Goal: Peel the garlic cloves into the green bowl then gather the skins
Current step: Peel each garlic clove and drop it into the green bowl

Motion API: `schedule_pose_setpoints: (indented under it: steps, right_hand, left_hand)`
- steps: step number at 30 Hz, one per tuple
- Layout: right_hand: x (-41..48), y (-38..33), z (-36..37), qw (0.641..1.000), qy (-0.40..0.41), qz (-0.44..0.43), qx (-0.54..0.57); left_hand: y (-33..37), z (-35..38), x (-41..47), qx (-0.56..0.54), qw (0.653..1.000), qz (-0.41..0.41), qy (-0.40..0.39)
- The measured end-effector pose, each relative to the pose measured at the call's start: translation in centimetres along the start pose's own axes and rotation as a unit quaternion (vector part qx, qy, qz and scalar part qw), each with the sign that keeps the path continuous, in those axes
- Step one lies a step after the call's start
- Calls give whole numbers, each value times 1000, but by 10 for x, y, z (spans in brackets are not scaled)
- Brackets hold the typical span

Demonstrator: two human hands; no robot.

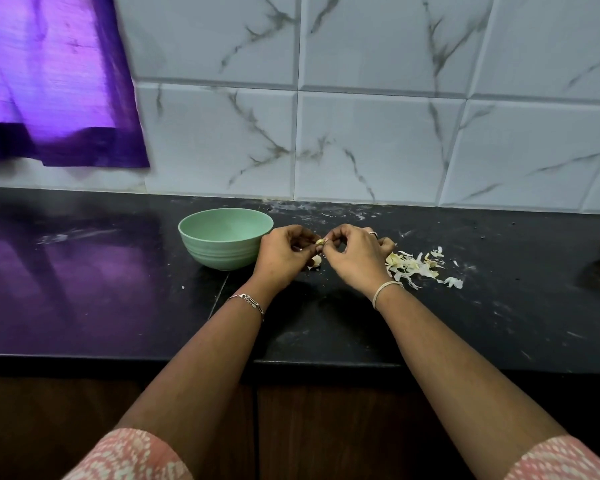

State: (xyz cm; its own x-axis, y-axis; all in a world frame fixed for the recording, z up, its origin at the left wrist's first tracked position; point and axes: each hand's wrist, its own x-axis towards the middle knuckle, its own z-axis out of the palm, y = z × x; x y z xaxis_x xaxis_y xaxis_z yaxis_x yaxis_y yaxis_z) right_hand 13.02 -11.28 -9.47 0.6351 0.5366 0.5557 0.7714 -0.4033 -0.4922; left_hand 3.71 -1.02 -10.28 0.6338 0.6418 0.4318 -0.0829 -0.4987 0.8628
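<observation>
Left hand (280, 252) and right hand (355, 252) both pinch one garlic clove (320, 242) between their fingertips, mid-counter. Green bowl (222, 242) touches the left hand's outer side, nearer it. Skins (417, 266) lie rightward, toward the counter's back edge.

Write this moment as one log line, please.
step: peeling | both hands: left hand and right hand pinch garlic clove | green bowl: beside | skins: scattered
</observation>
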Motion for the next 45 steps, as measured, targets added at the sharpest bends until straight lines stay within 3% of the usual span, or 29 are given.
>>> schedule_pose_setpoints:
  steps: [6, 15, 23, 28, 33, 35, 38, 40, 45]
  right_hand:
    - [0, 8, -5, 988, 37, -17, -151]
    - [15, 49, -43, 978, 21, 51, -200]
    - [17, 73, -52, 983, 40, 167, -60]
    - [20, 76, -49, 991, 43, 122, -33]
    - [16, 54, -40, 991, 69, 14, -112]
    - [16, 42, -36, 995, 37, -41, -88]
    - [16, 23, -26, 990, -83, -115, -10]
    - [15, 14, -18, 985, -121, -122, 17]
    - [12, 11, -11, 994, -60, -87, 33]
  left_hand:
    - [5, 2, -2, -66, 998, -18, -9]
    - [6, 2, -4, -109, 992, -53, -40]
    - [4, 3, -2, -84, 994, -62, -32]
    - [7, 3, -3, -73, 995, -68, -22]
    - [3, 2, -2, -72, 996, -51, -26]
    - [1, 3, -1, -70, 997, -41, -17]
    - [-2, 3, 1, -37, 999, -20, -5]
    - [-5, 3, 3, 0, 1000, -1, 3]
    - [-9, 3, 4, 44, 998, 38, 11]
